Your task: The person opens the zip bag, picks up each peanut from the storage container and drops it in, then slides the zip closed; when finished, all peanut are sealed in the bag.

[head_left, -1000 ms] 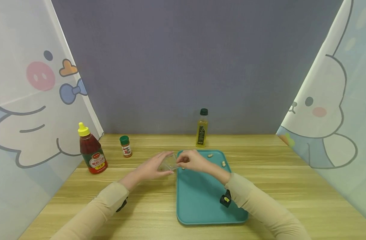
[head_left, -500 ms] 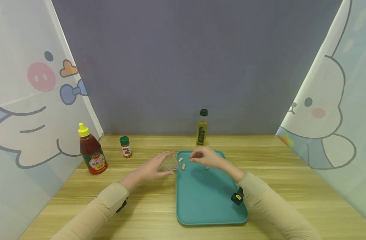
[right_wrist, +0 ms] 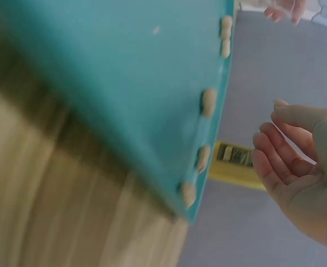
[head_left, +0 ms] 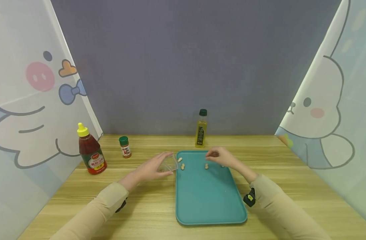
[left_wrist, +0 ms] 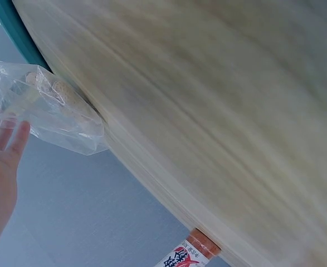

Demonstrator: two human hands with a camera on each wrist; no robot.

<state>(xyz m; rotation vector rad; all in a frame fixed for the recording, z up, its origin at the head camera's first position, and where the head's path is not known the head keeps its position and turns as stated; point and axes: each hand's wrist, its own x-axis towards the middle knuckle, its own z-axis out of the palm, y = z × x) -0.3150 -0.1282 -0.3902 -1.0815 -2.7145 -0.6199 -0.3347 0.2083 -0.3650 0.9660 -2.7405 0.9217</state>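
Observation:
A clear plastic bag (head_left: 170, 163) is in my left hand (head_left: 153, 168), between thumb and fingers, with its mouth at the tray's left edge. Through the film the left wrist view shows tan peanuts (left_wrist: 67, 92) inside. My right hand (head_left: 221, 157) hovers over the far part of the teal tray (head_left: 209, 200), its fingers loosely bent and nothing between them in the right wrist view. Just below it a peanut (head_left: 206, 166) lies on the tray, and another peanut (head_left: 222, 165) is partly covered by the hand. Two more peanuts, one a pale peanut (head_left: 183, 166), lie near the tray's far left corner.
Behind the tray stands a bottle of yellow oil (head_left: 201, 130). To the left are a small green-capped spice jar (head_left: 125, 147) and a red sauce bottle (head_left: 93, 153) with a yellow top. A grey partition (head_left: 165, 66) closes off the wooden table (head_left: 135, 206) at the back.
My right hand has moved from the bag's mouth rightward across the tray, uncovering peanuts on the left and in the middle. The left hand and bag stay almost where they were.

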